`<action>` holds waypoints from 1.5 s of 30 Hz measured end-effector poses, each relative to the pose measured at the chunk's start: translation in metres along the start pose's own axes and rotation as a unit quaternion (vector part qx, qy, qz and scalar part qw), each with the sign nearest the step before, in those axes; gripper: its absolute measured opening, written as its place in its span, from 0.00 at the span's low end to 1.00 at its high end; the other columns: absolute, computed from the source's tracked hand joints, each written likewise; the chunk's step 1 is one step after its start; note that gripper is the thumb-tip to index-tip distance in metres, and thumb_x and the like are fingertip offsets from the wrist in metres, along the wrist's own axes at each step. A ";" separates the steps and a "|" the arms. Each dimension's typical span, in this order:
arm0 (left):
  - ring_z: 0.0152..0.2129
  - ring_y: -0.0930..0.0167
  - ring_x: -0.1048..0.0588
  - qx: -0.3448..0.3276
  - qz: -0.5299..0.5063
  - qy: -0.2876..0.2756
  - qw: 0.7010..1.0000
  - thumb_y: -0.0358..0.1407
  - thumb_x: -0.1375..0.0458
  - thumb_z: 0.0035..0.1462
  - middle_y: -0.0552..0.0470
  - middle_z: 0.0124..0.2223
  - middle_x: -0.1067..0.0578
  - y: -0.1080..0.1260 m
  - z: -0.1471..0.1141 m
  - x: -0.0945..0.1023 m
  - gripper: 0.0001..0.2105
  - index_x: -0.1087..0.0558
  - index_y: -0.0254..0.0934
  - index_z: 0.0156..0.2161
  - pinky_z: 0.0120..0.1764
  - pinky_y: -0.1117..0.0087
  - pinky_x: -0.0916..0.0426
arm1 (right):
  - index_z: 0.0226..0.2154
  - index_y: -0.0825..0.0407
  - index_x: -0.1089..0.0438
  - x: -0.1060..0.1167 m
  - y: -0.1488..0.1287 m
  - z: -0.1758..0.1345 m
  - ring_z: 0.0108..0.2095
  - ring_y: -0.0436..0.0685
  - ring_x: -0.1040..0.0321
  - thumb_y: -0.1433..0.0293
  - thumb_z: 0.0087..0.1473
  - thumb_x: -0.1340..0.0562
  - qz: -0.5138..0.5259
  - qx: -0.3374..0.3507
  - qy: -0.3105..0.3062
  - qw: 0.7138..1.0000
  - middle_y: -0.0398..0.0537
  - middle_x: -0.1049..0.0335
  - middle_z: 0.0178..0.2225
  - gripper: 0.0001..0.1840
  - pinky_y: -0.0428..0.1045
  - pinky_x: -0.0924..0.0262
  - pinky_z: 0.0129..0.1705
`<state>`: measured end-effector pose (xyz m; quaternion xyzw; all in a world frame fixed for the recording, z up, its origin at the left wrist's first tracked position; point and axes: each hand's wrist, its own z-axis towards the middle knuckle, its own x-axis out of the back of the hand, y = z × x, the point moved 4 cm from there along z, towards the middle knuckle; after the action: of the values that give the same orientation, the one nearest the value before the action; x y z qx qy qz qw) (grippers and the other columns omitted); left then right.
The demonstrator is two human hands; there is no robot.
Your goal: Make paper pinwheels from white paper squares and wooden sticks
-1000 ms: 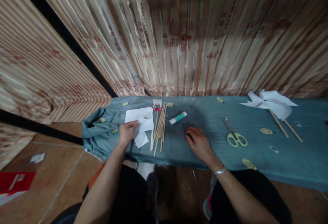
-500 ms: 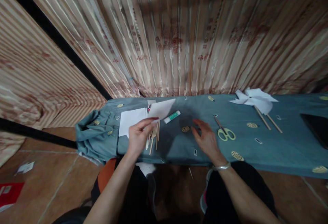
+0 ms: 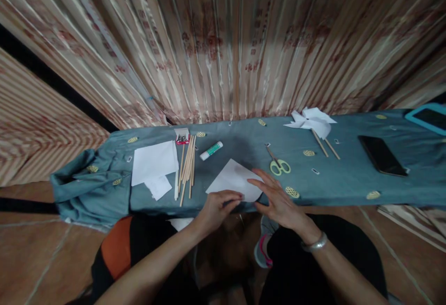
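A sheet of white paper [image 3: 232, 177] is turned cornerwise at the table's near edge. My left hand [image 3: 218, 209] pinches its near edge between thumb and fingers. My right hand [image 3: 277, 200] is at the paper's right corner, fingers apart, with the fingertips over the sheet; I cannot tell how firmly they touch it. Beyond the paper lies a glue stick [image 3: 211, 150] with a green label. Green-handled scissors [image 3: 278, 163] rest to the right, just past my right hand. Several wooden sticks [image 3: 188, 163] lie in a bunch left of the paper.
At the left are a stack of white paper [image 3: 153, 161], a small paper piece [image 3: 158, 187] and a little red box of small metal pieces [image 3: 182, 136]. Paper pinwheels on sticks [image 3: 311, 121], a black phone [image 3: 381, 155] and a blue-framed device [image 3: 427, 118] lie rightward. A curtain [image 3: 223, 63] hangs behind.
My left hand has carried the paper sheet from above the sticks rightward and down to the near edge. My right hand has come to the sheet's right corner. The view has shifted right.
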<state>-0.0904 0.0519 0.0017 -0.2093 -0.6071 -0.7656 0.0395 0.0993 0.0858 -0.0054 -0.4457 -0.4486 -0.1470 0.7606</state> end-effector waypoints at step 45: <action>0.67 0.49 0.56 -0.077 0.475 -0.126 0.868 0.48 0.43 0.58 0.32 0.68 0.48 -0.028 -0.011 -0.018 0.37 0.48 0.29 0.66 0.63 0.42 0.54 | 0.46 0.49 0.28 -0.025 0.021 0.050 0.48 0.63 0.30 0.61 0.64 0.48 -0.009 -0.047 0.121 0.992 0.54 0.26 0.46 0.17 0.60 0.36 0.52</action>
<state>-0.0857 0.0450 -0.0326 -0.5691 -0.3734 -0.6660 0.3052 0.0709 0.1333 -0.0270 -0.4555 -0.3499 -0.2276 0.7864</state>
